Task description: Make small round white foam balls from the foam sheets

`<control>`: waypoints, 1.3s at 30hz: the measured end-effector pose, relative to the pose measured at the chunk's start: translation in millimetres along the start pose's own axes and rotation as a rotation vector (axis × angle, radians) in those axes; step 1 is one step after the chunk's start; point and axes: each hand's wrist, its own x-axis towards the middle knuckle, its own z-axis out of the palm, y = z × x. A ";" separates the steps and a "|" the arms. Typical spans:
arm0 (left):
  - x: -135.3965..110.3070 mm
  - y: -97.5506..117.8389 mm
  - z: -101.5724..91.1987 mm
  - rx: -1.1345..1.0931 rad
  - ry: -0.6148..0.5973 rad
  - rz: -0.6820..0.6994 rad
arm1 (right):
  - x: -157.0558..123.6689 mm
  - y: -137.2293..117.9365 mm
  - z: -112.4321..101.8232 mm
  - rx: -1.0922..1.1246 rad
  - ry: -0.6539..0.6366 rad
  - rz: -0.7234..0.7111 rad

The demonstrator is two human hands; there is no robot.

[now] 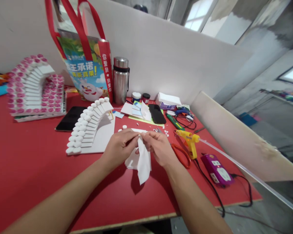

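Observation:
Both hands meet over the middle of the red table, pinching the top of a thin white sheet, tissue or paper, that hangs down between them. My left hand is closed with its thumb and fingertips on the sheet's upper end. Opposite it, my right hand pinches the same end. Beneath the fingers lies a stack of white sheets. To the left stands a white curved stair model, its outer edge lined with round white pieces.
A yellow glue gun with a long clear stick, orange-handled scissors and a purple box lie right. Behind are a black phone, steel flask and bag. A pink-dotted model and dark tablet sit left.

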 end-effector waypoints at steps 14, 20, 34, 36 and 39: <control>2.8 -2.4 -2.7 -0.362 0.057 -0.291 | 5.0 0.3 -4.5 0.330 -0.120 0.179; 2.7 4.8 -1.8 -0.329 0.065 -0.230 | 2.3 -2.5 2.4 0.213 -0.026 0.106; 3.1 -3.4 2.1 -0.206 0.119 -0.042 | 0.8 4.6 5.9 0.128 0.055 -0.074; 2.6 -3.3 2.4 -0.182 0.125 -0.018 | 1.3 4.7 6.6 0.116 0.068 -0.082; 1.0 -2.6 5.4 -0.135 0.140 0.031 | 2.2 7.6 9.1 0.061 0.134 -0.128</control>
